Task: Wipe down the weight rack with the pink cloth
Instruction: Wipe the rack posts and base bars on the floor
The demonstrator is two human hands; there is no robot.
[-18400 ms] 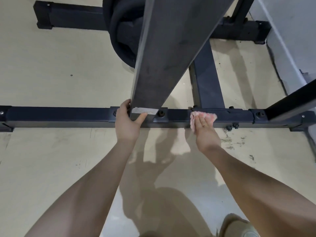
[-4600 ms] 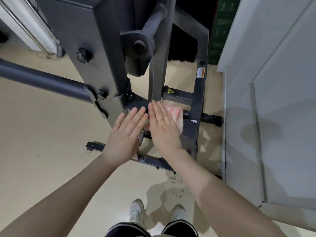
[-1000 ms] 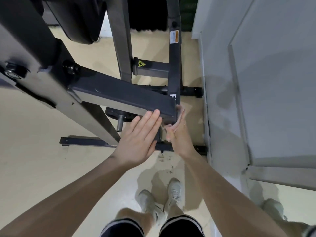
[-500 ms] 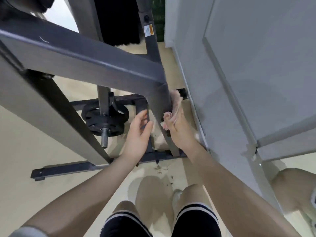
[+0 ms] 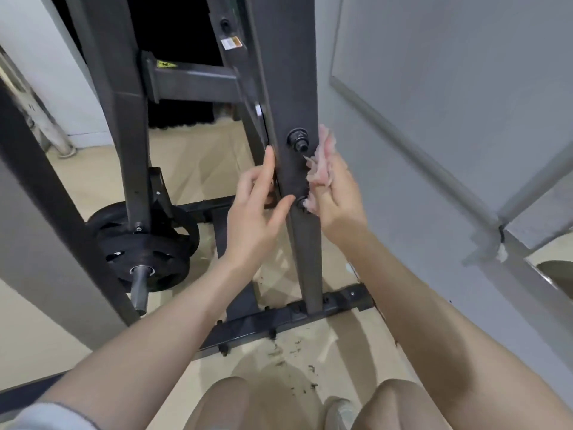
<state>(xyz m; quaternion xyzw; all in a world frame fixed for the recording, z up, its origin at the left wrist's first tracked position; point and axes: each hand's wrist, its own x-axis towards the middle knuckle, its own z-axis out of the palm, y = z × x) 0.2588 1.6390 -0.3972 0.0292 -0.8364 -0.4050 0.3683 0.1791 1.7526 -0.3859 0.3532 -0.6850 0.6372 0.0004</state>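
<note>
The dark metal weight rack fills the view, and its right upright post (image 5: 293, 97) rises in front of me with two bolts on its face. My right hand (image 5: 339, 197) holds the pink cloth (image 5: 322, 162) bunched against the post's right edge, level with the bolts. My left hand (image 5: 257, 206) rests on the post's left side, fingers straight along the edge and thumb on the front face. The fingers of my right hand are hidden behind the cloth and the post.
A grey wall with a raised panel (image 5: 449, 97) stands close on the right of the post. Black weight plates (image 5: 142, 243) sit on a peg at the lower left. The rack's base bar (image 5: 279, 321) crosses the beige floor ahead of my knees, with dark specks beside it.
Both hands have moved up the upright post to bolt level. The cloth stays against the post's right edge, and my view has tilted up and closer to the post.
</note>
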